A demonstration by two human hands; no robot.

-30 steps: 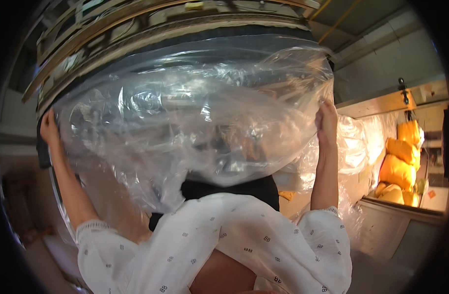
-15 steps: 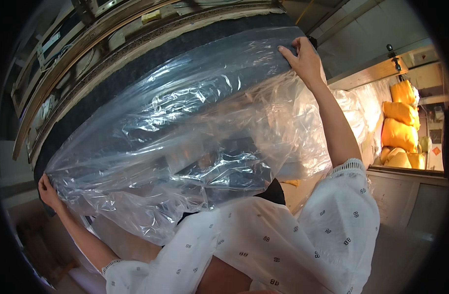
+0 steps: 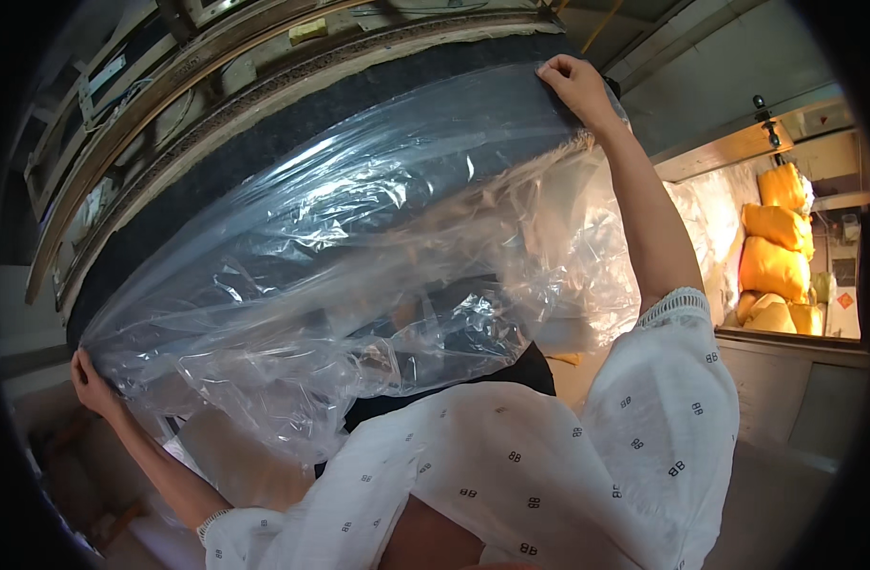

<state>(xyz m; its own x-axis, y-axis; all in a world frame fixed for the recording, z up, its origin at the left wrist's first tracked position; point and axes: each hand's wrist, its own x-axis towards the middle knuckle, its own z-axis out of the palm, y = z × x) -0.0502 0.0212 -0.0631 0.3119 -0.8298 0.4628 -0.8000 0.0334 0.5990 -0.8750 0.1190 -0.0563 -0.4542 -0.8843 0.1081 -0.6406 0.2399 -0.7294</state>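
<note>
Hands [image 3: 95, 388] [image 3: 587, 93] wide apart; plastic sheet [image 3: 359, 204] between.

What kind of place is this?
Maybe a workshop: there's a wide clear plastic sheet over a dark surface, a long railed frame beyond it, and yellow bundles stacked at the right.

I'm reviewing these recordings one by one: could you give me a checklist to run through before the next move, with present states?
1. Left hand on the left end of the clear plastic film: ok.
2. Right hand at the film's far right corner, thumb and forefinger together: ok.
3. Film smooth throughout: not ok, crumpled on the near side.
4. Film reaching the dark surface's far edge: not ok, a strip shows beyond it.
5. Number of film layers: cannot tell.
</note>
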